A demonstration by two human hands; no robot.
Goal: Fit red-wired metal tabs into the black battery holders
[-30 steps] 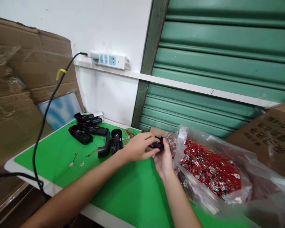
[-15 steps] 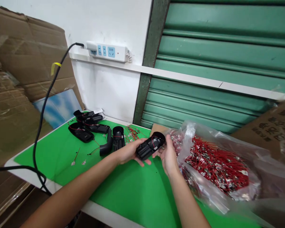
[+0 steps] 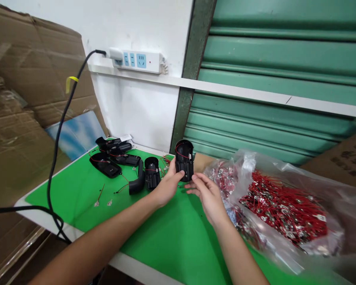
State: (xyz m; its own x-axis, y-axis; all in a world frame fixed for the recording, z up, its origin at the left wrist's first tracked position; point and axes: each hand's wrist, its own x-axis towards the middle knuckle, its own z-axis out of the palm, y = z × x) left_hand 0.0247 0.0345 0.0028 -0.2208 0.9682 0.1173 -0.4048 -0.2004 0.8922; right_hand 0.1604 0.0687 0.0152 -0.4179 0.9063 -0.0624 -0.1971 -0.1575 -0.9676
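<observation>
My left hand (image 3: 167, 186) is closed around the lower end of a black plastic housing (image 3: 184, 156), its thumb pressed on the front. The housing stands nearly upright above the green table, its hollow rounded end on top and a red wire looped across it. Close by its lower right corner is my right hand (image 3: 207, 194), fingers loosely apart; whether the fingertips touch the housing I cannot tell. A similar black housing (image 3: 152, 174) with a red wire lies just left of my left hand, beside a curved black part (image 3: 137, 183).
More black housings (image 3: 106, 164) lie at the table's back left. Small wired metal pieces (image 3: 96, 203) are scattered nearer. A clear plastic bag (image 3: 246, 162) heaped with red-wired pieces (image 3: 287, 209) covers the right side. A black cable (image 3: 59, 134) hangs at left from a power strip (image 3: 139, 60).
The housing has turned from slanted to nearly upright and risen slightly. My left thumb now shows on its front. My right hand has shifted from its upper end to its lower corner.
</observation>
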